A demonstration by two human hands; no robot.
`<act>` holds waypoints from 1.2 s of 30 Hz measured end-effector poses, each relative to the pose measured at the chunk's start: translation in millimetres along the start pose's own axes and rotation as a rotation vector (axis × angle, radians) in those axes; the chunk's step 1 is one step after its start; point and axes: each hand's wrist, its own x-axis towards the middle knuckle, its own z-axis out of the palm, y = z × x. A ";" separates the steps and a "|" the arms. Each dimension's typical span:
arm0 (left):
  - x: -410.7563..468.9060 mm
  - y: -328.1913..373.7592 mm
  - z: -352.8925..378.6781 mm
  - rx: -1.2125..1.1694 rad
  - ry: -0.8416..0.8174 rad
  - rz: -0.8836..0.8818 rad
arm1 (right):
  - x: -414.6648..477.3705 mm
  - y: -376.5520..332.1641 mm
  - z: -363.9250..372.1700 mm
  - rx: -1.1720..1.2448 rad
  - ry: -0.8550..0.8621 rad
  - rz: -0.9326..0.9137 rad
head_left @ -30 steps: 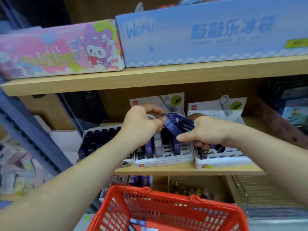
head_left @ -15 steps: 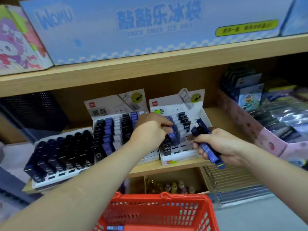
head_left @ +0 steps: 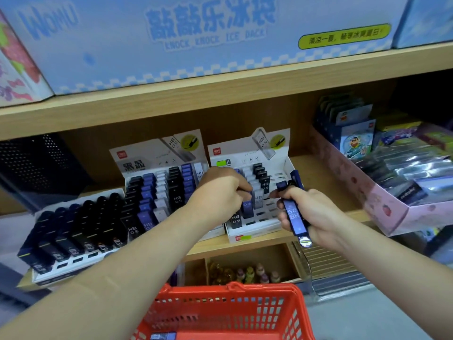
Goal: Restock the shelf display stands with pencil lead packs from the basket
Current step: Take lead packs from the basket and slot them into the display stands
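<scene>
Head view, looking down past two bare forearms: the left hand (head_left: pixel 220 192) has its fingers (head_left: pixel 241 190) curled, pinching the top of a blue pencil lead pack (head_left: pixel 247 209) that stands in a front slot of the right display stand (head_left: pixel 259 233). That hand covers the stand's left columns. Just off the stand's front right corner, the right hand (head_left: pixel 316 217) has its fingers (head_left: pixel 284 224) wrapped round a bundle of blue packs (head_left: pixel 293 214), held roughly upright, with ends poking out above and below the fist.

Inside the right display stand, black, blue and clear packs fill the middle columns. The right-hand columns and much of the front row show bare white slots (head_left: pixel 277 179), so there is room to drop packs in. The stand's front wall sits close to the edge of the wooden shelf (head_left: pixel 210 250).

Just left of it is the middle display stand (head_left: pixel 137 163), its rows nearly full of black, blue and pale packs marked HB 0.5. Further left, a third stand (head_left: pixel 73 265) holds black packs, with its front slots open. To the right, across a bare strip of shelf, a pink tray (head_left: pixel 392 212) holds wrapped goods. Above, the upper shelf board (head_left: pixel 220 94) hangs low over the stands' header cards and carries a pale blue box (head_left: pixel 122 57). Below and nearer stands the red basket (head_left: pixel 228 289), with a blue pack (head_left: pixel 163 336) on its floor.
</scene>
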 end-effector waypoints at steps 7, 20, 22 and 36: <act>8.8 1.6 7.4 0.040 -0.069 -0.102 | -2.6 1.4 5.9 -0.041 0.009 -0.010; -15.0 5.4 16.8 -0.035 0.036 -0.033 | -3.4 2.7 11.6 0.072 -0.010 -0.103; -31.0 8.6 20.5 -0.261 0.094 -0.093 | -5.0 0.1 13.2 0.064 -0.004 -0.153; -79.5 -19.2 9.1 -1.114 0.362 -0.407 | -32.8 0.2 45.2 -0.328 -0.206 -0.322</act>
